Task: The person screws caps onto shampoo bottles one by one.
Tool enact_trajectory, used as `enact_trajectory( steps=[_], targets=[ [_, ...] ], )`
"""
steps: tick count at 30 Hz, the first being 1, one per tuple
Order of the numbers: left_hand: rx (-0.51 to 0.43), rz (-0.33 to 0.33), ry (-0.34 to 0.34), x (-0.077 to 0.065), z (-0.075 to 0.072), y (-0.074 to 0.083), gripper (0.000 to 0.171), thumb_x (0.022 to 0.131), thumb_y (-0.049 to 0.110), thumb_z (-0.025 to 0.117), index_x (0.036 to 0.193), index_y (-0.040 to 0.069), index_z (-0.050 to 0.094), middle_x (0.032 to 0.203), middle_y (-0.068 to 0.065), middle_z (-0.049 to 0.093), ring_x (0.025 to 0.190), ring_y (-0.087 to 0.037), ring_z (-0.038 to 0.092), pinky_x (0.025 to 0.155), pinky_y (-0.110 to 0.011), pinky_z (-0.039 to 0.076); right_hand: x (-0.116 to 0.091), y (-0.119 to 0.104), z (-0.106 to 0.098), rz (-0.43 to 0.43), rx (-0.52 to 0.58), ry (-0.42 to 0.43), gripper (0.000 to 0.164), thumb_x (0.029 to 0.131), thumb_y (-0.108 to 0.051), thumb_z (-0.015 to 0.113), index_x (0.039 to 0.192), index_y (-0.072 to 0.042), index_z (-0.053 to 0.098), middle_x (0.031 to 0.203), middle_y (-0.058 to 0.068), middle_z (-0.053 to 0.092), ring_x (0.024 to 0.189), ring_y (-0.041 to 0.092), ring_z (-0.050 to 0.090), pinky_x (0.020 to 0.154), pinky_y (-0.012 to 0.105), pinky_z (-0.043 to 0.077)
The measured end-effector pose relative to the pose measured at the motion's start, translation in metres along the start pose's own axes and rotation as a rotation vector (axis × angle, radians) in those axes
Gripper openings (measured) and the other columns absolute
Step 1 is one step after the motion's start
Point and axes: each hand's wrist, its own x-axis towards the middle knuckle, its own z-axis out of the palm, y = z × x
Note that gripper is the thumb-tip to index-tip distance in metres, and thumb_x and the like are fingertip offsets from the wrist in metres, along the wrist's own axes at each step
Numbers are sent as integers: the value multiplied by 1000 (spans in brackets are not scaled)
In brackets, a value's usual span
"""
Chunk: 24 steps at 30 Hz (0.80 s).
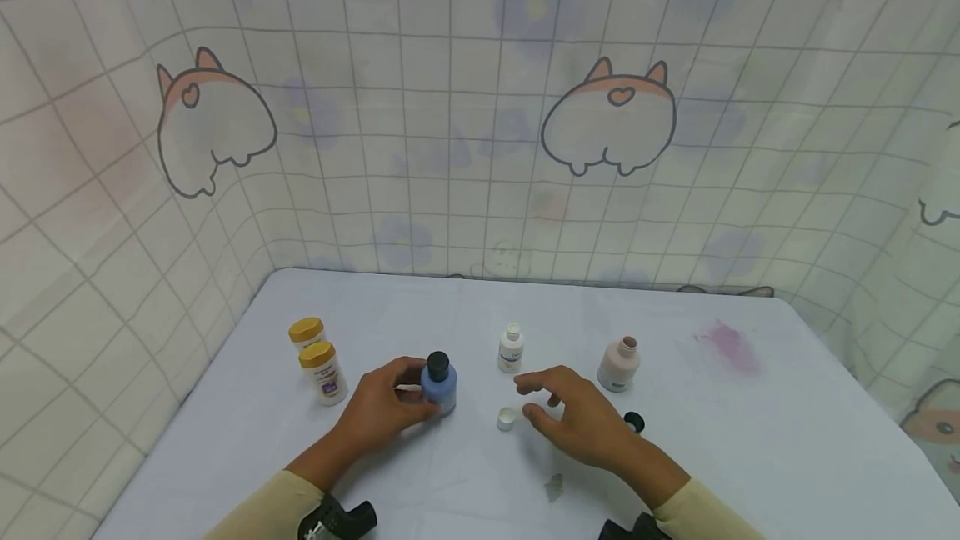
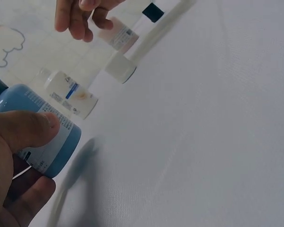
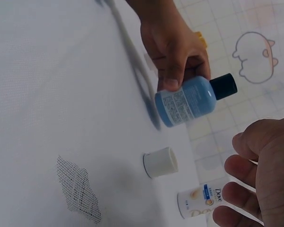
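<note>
I have the left hand [image 1: 390, 400] grasping the blue bottle [image 1: 440, 390] around its body, thumb pressed across the label and fingers curled behind. The bottle stands roughly upright left of centre, its black screw cap [image 1: 438, 365] on; I cannot tell from here whether the base meets the cloth. The right hand [image 1: 573, 415] holds nothing, its fingers loosely bent above the table [image 1: 450, 490].

Between the hands I see a loose white cap [image 1: 506, 419] on the cloth, near the right thumb. Behind it stands a white Dove bottle [image 1: 512, 350] (my right wrist camera catches the name), its narrow neck bare. Past the right hand, the pale pink bottle [image 1: 618, 367] stands with its mouth uncovered, and a loose black cap [image 1: 634, 422] sits partly hidden behind the right wrist.

Off to the left, I find two yellow-lidded white bottles [image 1: 325, 377], one partly covering the other. A grey mesh patch [image 1: 553, 487] marks the near cloth, a pink stain [image 1: 731, 347] the far right. Around the table hangs a gridded curtain [image 1: 465, 107] with corgi prints.
</note>
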Motion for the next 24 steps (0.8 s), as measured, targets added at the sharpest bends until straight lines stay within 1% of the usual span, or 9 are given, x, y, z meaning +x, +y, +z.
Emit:
enact_trajectory(
  steps=[5,8,12,17,19,24],
  targets=[
    [10,-25,37,2,0,0,63,67,33,85,121,23,56,115,2,62,95,-11,63,79,-21,53,-2,-1,-1,38,38,-15,30,91,-27,64,119,-34,57,117,-19,57,103,13,56,77,32,53],
    [11,-42,63,3,0,0,62,66,29,86,121,23,56,113,2,62,94,-12,63,78,-23,54,-2,-1,-2,47,50,-21,30,91,-28,64,119,-34,57,117,-19,57,104,14,55,78,33,53],
    [14,-58,112,6,0,0,61,66,26,87,120,23,56,112,3,62,94,-12,64,80,-25,54,-2,0,-3,25,45,-20,30,91,-28,64,119,-34,56,117,-19,57,103,14,56,77,32,53],
    [35,-82,165,11,0,-4,62,66,28,86,120,22,56,112,3,62,94,-11,64,80,-28,54,-1,2,-2,-12,16,-8,31,91,-25,64,120,-31,57,117,-16,58,100,14,56,75,31,53],
    [37,-87,181,12,0,-4,62,67,28,86,120,21,56,112,2,62,94,-11,64,80,-28,54,-1,2,-1,-3,2,-11,32,90,-24,65,120,-30,57,118,-15,58,97,13,57,75,30,53],
    [41,-95,205,15,0,-5,59,68,25,85,119,18,56,113,0,61,95,-11,63,80,-27,54,0,-2,-2,73,-32,-48,35,89,-27,66,122,-32,56,118,-19,55,90,12,57,75,31,53]
  ],
)
